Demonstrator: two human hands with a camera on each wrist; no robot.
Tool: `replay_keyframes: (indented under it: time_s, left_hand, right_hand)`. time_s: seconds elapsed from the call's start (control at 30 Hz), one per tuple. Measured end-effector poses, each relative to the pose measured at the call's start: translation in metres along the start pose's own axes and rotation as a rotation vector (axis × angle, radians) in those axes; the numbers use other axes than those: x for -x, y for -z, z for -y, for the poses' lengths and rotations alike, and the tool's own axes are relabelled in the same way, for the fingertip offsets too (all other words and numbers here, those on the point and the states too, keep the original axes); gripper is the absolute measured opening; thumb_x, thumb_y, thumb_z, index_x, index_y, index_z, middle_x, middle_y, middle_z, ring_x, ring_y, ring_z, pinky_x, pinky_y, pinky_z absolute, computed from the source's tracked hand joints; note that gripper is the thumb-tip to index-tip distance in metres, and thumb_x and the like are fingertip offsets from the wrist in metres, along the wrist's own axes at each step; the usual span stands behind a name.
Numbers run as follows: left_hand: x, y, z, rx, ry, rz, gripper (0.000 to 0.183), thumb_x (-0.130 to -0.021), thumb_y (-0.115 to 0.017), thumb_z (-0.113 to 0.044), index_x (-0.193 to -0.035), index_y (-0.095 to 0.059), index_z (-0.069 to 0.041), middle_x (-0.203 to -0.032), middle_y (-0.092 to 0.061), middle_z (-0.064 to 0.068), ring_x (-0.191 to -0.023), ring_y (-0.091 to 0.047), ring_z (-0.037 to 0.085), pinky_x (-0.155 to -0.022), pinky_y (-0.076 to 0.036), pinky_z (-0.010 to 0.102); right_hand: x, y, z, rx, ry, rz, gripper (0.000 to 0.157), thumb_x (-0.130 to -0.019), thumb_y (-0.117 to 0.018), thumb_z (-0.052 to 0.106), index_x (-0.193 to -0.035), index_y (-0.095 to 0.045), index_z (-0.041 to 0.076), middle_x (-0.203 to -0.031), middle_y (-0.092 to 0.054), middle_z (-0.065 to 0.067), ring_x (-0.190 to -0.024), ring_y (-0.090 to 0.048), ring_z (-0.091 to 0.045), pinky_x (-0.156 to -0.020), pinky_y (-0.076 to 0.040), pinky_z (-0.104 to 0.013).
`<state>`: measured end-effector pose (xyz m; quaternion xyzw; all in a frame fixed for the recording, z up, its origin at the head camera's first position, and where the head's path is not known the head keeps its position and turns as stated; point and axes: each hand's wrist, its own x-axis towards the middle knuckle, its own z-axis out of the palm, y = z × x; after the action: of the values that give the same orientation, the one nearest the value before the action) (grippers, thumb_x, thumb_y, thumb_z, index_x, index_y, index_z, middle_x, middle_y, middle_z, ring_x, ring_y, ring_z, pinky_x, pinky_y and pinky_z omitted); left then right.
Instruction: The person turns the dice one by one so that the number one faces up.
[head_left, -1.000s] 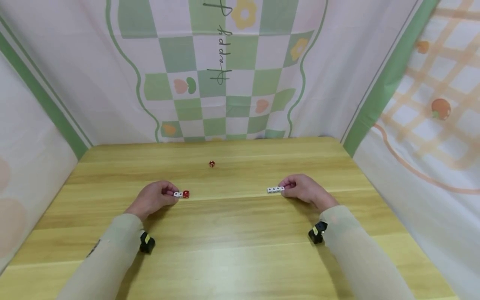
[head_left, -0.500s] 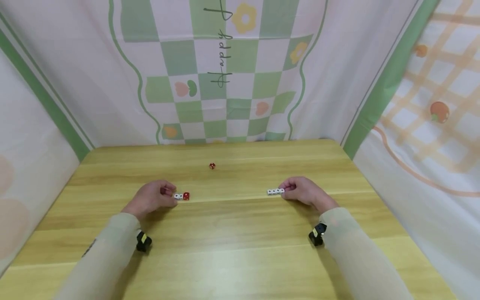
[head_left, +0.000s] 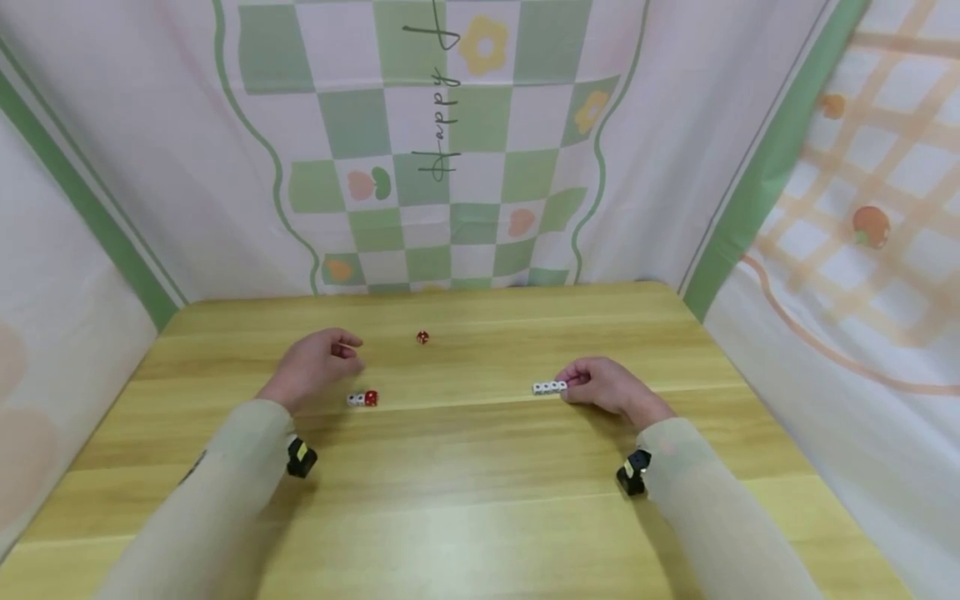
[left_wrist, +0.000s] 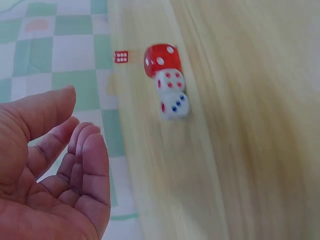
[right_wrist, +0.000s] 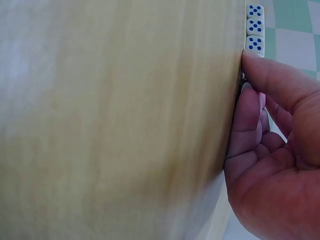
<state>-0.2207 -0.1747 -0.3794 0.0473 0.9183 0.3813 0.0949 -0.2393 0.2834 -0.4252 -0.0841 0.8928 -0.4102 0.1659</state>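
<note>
In the head view my left hand (head_left: 317,364) is off the table surface, just behind a short row of dice. Its fingers are loosely bent with nothing between them. That row has two white dice (left_wrist: 172,92) and a larger red die (left_wrist: 162,60) at its inner end, all touching. Farther back lies a lone red die (head_left: 423,337), showing six dots in the left wrist view. On the right, my right hand (head_left: 606,389) pinches the outer end of a straight row of several white dice (head_left: 547,387). Thumb and fingers hide the end die in the right wrist view.
The dice lie on a wooden table (head_left: 450,475) with a light grain. A checkered cloth (head_left: 427,208) hangs behind its back edge, and patterned cloths hang at both sides. Each wrist wears a small black camera (head_left: 302,458).
My left hand has come away from the white dice at the end of its row and moved up and toward the back. The right hand stays on its row.
</note>
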Motion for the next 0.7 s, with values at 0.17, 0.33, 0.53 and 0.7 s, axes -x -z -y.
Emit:
replay_keyframes:
  time_s: [0.17, 0.33, 0.53, 0.7]
  left_hand:
    - [-0.014, -0.007, -0.013, -0.038, -0.041, -0.031, 0.045, -0.101, -0.068, -0.023, -0.140, -0.059, -0.003, -0.130, -0.067, 0.016, -0.118, -0.064, 0.032, -0.105, -0.050, 0.050]
    - [-0.026, -0.014, -0.028, -0.057, -0.064, -0.036, 0.046, -0.100, -0.069, -0.021, -0.142, -0.058, -0.004, -0.136, -0.065, 0.019, -0.124, -0.061, 0.035, -0.110, -0.047, 0.052]
    - [-0.038, -0.019, -0.044, -0.084, -0.067, -0.029, 0.046, -0.099, -0.069, -0.018, -0.142, -0.058, -0.004, -0.139, -0.064, 0.020, -0.128, -0.060, 0.036, -0.111, -0.046, 0.052]
    - [-0.051, -0.025, -0.050, -0.137, -0.089, -0.029, 0.046, -0.099, -0.069, -0.017, -0.142, -0.059, -0.003, -0.138, -0.065, 0.019, -0.128, -0.060, 0.036, -0.113, -0.044, 0.052]
  right_hand:
    - [0.002, 0.000, 0.002, -0.015, -0.010, -0.003, 0.021, -0.093, -0.076, 0.007, -0.113, -0.072, -0.001, -0.101, -0.069, -0.009, -0.088, -0.059, -0.018, -0.082, -0.048, -0.030]
    - [0.003, -0.001, 0.001, -0.018, -0.009, -0.006, 0.021, -0.093, -0.076, 0.007, -0.112, -0.072, 0.000, -0.101, -0.070, -0.009, -0.089, -0.058, -0.018, -0.083, -0.048, -0.030]
    - [0.003, 0.000, 0.000, -0.008, -0.024, -0.009, 0.019, -0.094, -0.076, 0.008, -0.111, -0.072, 0.002, -0.100, -0.069, -0.007, -0.089, -0.058, -0.018, -0.083, -0.048, -0.030]
    - [0.003, 0.000, -0.001, -0.019, -0.037, -0.006, 0.018, -0.094, -0.075, 0.006, -0.110, -0.072, 0.003, -0.099, -0.069, -0.008, -0.089, -0.058, -0.019, -0.083, -0.048, -0.031]
